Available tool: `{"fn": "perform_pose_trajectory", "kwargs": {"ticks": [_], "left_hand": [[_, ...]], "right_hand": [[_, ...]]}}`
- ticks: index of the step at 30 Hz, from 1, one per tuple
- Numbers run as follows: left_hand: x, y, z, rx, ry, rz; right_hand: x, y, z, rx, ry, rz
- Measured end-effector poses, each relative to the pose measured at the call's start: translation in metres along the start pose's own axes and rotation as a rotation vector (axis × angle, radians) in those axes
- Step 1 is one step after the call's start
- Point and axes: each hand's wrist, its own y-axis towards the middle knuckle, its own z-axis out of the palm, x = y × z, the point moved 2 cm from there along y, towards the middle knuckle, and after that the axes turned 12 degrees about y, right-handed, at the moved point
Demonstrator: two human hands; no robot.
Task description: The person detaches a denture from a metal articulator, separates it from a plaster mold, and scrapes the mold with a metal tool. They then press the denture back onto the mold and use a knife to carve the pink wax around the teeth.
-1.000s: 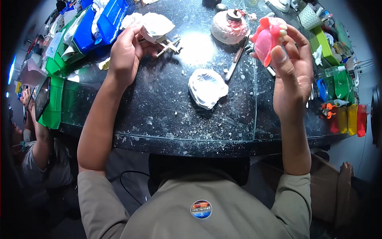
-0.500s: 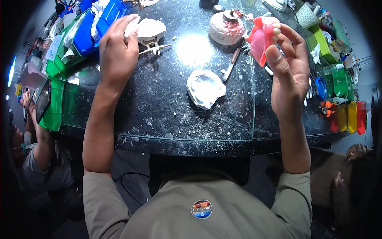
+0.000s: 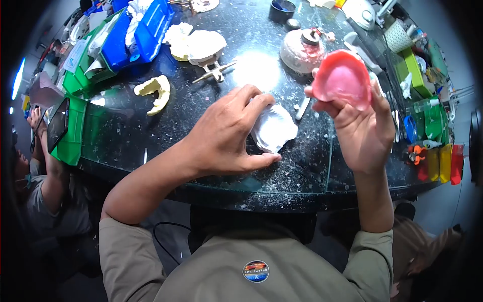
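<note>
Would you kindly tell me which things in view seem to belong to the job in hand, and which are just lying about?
Seemingly part of the job:
- pink plate, held in the right hand
- white cast, with the left hand around its edge

Apparently just lying about:
- yellowish U-shaped piece
- black cup
- blue bin
- green bin
</note>
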Motion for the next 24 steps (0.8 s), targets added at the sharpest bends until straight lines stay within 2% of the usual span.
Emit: {"fn": "perform_pose_trajectory", "kwargs": {"ticks": [3,6,10,11,15,19,21,24], "left_hand": [[-0.001,0.003,-0.013,0.001,-0.27,-0.11],[0.002,0.002,-0.01,-0.1,-0.955,-0.244],[0.003,0.006,-0.015,-0.129,-1.315,-0.345],[0.002,0.006,-0.019,-0.06,-1.36,-0.43],[-0.002,0.007,-0.014,-0.152,-1.317,-0.377],[-0.001,0.007,-0.018,-0.102,-1.374,-0.362],[-0.003,0.008,-0.019,-0.1,-1.507,-0.359],[-0.003,0.006,-0.015,-0.059,-1.567,-0.334]], "right_hand": [[-0.001,-0.001,-0.007,0.018,0.213,0.088],[0.0,0.0,-0.008,0.005,0.333,0.127],[-0.004,0.001,-0.004,-0.002,0.396,0.187],[-0.003,0.0,-0.002,0.003,0.343,0.197],[-0.003,-0.001,-0.001,0.018,0.359,0.216],[-0.005,-0.003,0.0,0.004,0.294,0.209],[-0.004,-0.003,0.002,-0.01,0.219,0.205],[-0.007,-0.002,0.001,0.056,-0.045,0.039]]}}
